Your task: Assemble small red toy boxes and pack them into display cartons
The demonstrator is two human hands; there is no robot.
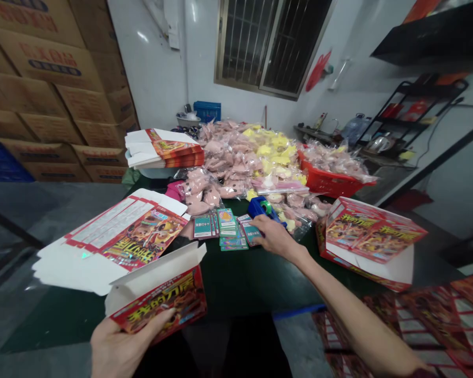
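My left hand (120,341) is closed round a red printed cardboard box (169,302), thumb on its front, with the white top flap standing up. My right hand (275,236) reaches forward over the table, its thumb and fingers on the edge of the right-hand pile of green cards (249,231). Beside that pile are another stack of green cards (203,227) and a middle pile of mixed cards (230,231). Just behind my right fingers sits a blue tape dispenser (265,209) holding a green roll. Flat unfolded red-and-white boxes (142,236) lie to the left.
Bagged pink and yellow plush pieces (236,157) are heaped at the back, beside a red basket (330,181). Folded cartons (165,149) are stacked at back left. An open display box (370,241) holds red boxes on the right. Brown cartons (51,94) rise against the wall.
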